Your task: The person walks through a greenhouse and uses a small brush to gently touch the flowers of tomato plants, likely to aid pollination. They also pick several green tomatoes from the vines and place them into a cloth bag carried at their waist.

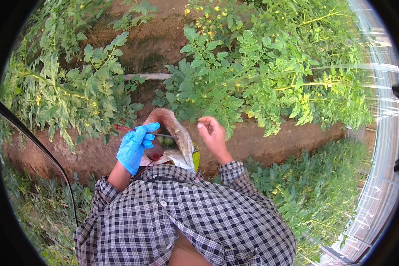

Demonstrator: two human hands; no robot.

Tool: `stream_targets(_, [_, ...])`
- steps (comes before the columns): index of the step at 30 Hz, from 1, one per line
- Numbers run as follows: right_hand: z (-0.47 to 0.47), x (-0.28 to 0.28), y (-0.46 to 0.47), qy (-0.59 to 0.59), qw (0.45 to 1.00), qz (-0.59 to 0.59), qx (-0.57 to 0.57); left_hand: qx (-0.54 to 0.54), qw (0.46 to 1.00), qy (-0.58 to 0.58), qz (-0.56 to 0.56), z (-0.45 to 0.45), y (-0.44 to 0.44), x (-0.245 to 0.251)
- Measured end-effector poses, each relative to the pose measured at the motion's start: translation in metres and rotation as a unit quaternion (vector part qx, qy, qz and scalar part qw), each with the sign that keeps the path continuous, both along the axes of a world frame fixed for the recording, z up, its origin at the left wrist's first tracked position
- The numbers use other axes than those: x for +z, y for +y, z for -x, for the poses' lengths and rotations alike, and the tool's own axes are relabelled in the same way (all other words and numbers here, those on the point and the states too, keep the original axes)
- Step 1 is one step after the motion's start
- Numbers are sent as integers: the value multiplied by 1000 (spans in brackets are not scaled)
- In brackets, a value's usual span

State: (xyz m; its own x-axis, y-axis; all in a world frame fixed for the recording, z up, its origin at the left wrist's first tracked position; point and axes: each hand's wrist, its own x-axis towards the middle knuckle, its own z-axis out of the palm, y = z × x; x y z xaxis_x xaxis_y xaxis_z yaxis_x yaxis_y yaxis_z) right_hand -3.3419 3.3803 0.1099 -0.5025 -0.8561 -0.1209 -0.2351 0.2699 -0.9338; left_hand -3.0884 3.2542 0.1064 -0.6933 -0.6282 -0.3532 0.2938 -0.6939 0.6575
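Observation:
My left hand [133, 148], in a blue disposable glove, grips a thin rod [166, 135] with a red, wrapped-looking end. The rod slants across the mouth of an open, stained plastic bag [186, 143] at my waist. Inside the bag lie round green fruits, likely tomatoes [169, 141]. A dark reddish rounded container [155, 153] sits in the bag's near side, just below the gloved fingers. To the right of the bag, my bare right hand [214, 136] is raised, fingers curled and thumb apart from them. Nothing is visible in it.
Leafy tomato plants with small green fruits [219, 69] fill the far side, and more plants [296, 186] grow at the near right. A bare soil ridge [279, 141] runs crosswise. A black cable [46, 146] curves at left; plastic sheeting [382, 139] stands at right.

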Motion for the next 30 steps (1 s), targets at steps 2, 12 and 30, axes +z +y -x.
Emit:
stream_targets(2, [-17,8,8,-62,997,15,39,-16,998,24,-57,12,1,5])
stream_targets(12, [-14,33,3,-200,959,180,-93,-171,974,43,-141,76,18,28])
stream_targets(30, [67,3,-7,-10,932,204,-300,-134,983,-50,-116,58,12,11])
